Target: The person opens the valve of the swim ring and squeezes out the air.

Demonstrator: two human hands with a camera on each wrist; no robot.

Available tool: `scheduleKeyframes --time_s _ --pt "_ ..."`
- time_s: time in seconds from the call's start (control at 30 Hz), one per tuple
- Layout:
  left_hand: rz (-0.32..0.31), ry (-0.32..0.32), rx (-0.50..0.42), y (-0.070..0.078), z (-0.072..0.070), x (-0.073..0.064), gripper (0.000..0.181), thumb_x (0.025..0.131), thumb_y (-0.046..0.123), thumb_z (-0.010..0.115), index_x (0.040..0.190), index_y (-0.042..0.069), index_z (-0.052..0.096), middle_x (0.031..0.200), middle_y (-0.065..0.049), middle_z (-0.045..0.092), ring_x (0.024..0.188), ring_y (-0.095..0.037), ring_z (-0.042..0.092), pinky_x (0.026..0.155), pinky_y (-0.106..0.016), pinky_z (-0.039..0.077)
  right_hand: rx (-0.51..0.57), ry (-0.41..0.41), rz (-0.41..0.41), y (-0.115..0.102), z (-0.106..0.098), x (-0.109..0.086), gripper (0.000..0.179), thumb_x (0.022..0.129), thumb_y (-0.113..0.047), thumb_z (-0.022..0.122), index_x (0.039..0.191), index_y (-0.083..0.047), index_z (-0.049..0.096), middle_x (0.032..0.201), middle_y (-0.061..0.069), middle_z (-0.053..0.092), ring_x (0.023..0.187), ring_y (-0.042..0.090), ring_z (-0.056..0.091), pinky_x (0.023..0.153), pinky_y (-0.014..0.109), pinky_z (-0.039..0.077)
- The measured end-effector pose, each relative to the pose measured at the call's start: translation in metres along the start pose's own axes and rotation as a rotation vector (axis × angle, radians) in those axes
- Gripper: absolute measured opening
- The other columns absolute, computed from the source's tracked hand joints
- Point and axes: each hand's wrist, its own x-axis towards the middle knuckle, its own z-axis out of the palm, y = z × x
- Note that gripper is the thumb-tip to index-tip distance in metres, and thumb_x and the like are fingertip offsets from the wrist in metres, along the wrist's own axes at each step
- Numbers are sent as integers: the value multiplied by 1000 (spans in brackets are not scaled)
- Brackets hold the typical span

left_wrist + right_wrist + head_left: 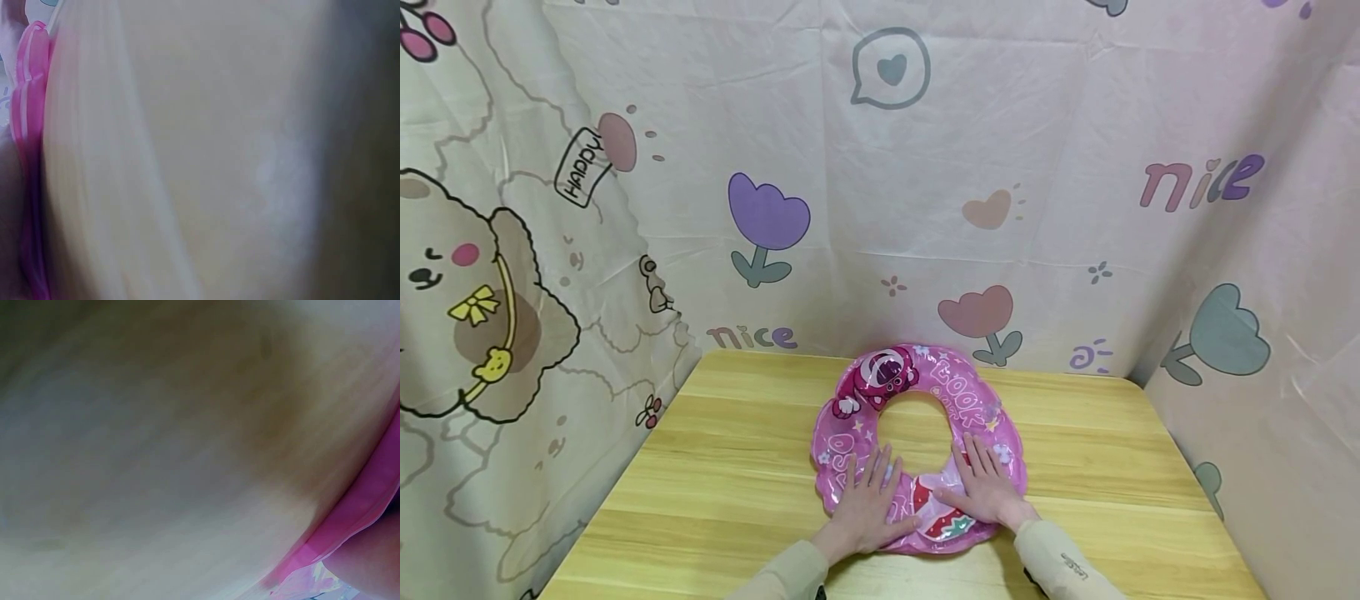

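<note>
A pink inflatable swim ring (1000, 433) with a cartoon bear, lettering and a strawberry print lies flat on the wooden table. My left hand (867, 507) rests on its near left part, fingers straight and spread. On the near right part lies my right hand (985, 490), also with straight fingers, the thumb reaching over the strawberry print. In the left wrist view the pink edge of the ring (31, 94) stands at the far left. The right wrist view shows its pink rim (350, 519) low on the right, beside part of the hand.
The light wooden table (722, 467) reaches out on both sides of the ring. A printed cloth (880, 192) with tulips and hearts hangs behind it and along both sides. Both wrist views are mostly filled by blurred tabletop.
</note>
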Motion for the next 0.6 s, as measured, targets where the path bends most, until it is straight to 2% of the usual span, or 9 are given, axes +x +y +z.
scheduleKeyframes --time_s 0.2,0.6 --pt "-17 -27 10 0 0 1 102 89 86 26 161 13 23 170 -14 11 159 -35 10 124 -66 12 -3 5 -1 -1 0 0 95 94 -69 47 160 -4 23 170 21 8 157 42 10 128 58 11" --pt "-17 -32 7 1 0 1 102 89 86 26 161 13 23 171 -14 11 159 -34 10 124 -65 12 -6 12 -4 -1 -1 -1 95 95 -68 47 159 -3 24 169 21 8 157 42 10 128 58 12"
